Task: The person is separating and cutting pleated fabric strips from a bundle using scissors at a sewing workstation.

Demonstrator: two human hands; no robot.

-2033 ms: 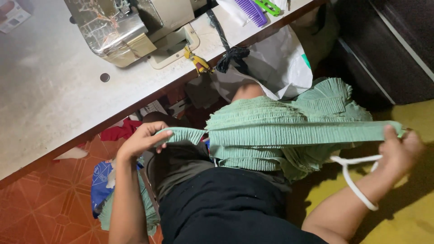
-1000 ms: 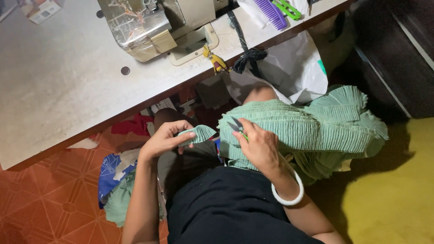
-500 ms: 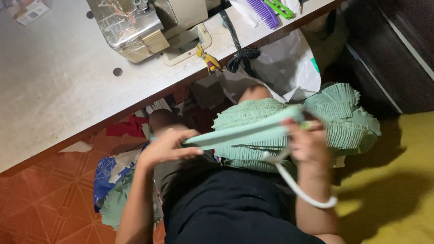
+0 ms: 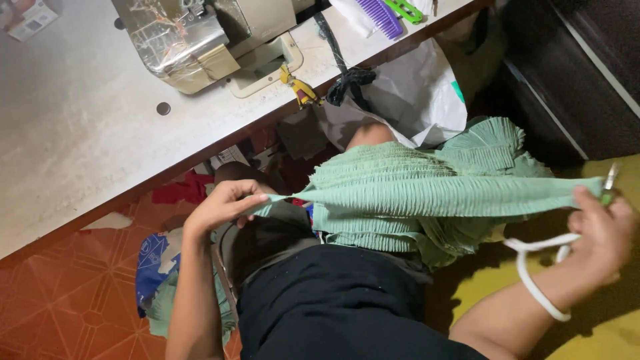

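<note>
the strip of green pleated fabric (image 4: 433, 193) runs taut across your lap, stretched between your two hands above a bunched heap of the same green pleated cloth (image 4: 413, 220) that lies on your knees. your left hand (image 4: 227, 203) pinches the near end of the strip, fingers curled shut around its tip, just above your dark-clad thigh. your right hand (image 4: 600, 230) is pulled out wide to the far side, closed on the other end of the strip; a small slim tool with a metal tip (image 4: 610, 180) sticks up from that fist, too blurred for you to tell what kind it is. a white bangle (image 4: 533, 280) hangs loose around your right wrist.

under the heap, your black garment (image 4: 333, 307) covers your lap. just beyond your knee a white plastic bag (image 4: 413, 100) sits under the table edge. the pale work table (image 4: 67, 133) fills the upper left, with a sewing machine (image 4: 193, 40) on it, its body partly wrapped in shiny film. near the table edge lies a yellow-handled snipper (image 4: 300, 87) beside a dark strap (image 4: 343, 77). a purple comb (image 4: 381, 15) and a green clip-like thing (image 4: 407, 10) lie further along the top. below your left arm, blue and green cloth scraps (image 4: 157, 280) are piled on the orange tiled floor (image 4: 60, 293); a red scrap (image 4: 180, 190) lies under the table.
</note>
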